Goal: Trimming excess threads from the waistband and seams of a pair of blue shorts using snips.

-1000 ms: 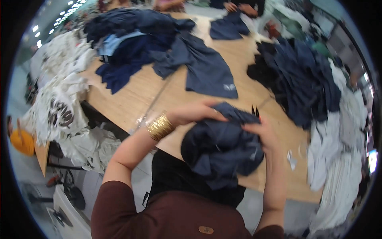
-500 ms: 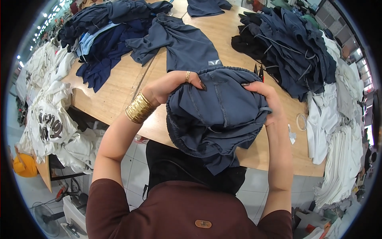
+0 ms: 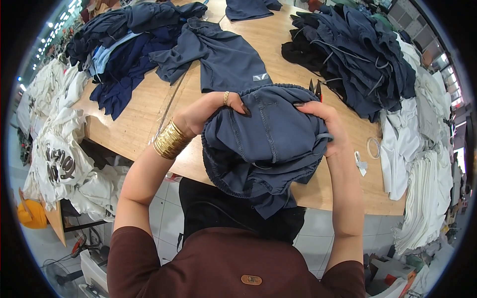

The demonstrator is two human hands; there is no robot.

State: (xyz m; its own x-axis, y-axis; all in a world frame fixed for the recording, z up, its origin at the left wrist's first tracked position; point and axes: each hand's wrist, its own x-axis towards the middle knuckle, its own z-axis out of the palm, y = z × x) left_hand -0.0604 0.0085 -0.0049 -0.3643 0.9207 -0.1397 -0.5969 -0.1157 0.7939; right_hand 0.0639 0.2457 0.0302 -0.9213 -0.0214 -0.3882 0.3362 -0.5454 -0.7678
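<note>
A pair of dark blue-grey shorts [image 3: 271,131] is held up over the near table edge, its gathered elastic waistband spread and the inner seams facing me. My left hand [image 3: 218,107] grips the fabric at the upper left, thumb on top and the other fingers hidden beneath. At the upper right my right hand [image 3: 325,121] pinches the cloth the same way, a drawstring loop by its palm. Just beyond that hand lie dark-bladed scissors [image 3: 316,89] with a red part, half hidden. Another pair of blue-grey shorts [image 3: 226,54] lies flat on the table past the held ones.
A heap of dark shorts [image 3: 355,59] stands at the far right, more dark garments [image 3: 134,44] at the far left. White clothing [image 3: 64,154] hangs at the left edge; stacked white fabric [image 3: 422,198] lines the right. The wooden table [image 3: 134,131] carries a white ring [image 3: 373,147].
Both hands keep their grip on the shorts, which shift slightly left in the picture. The view as a whole has moved a little, and the spread fabric looks nearly the same.
</note>
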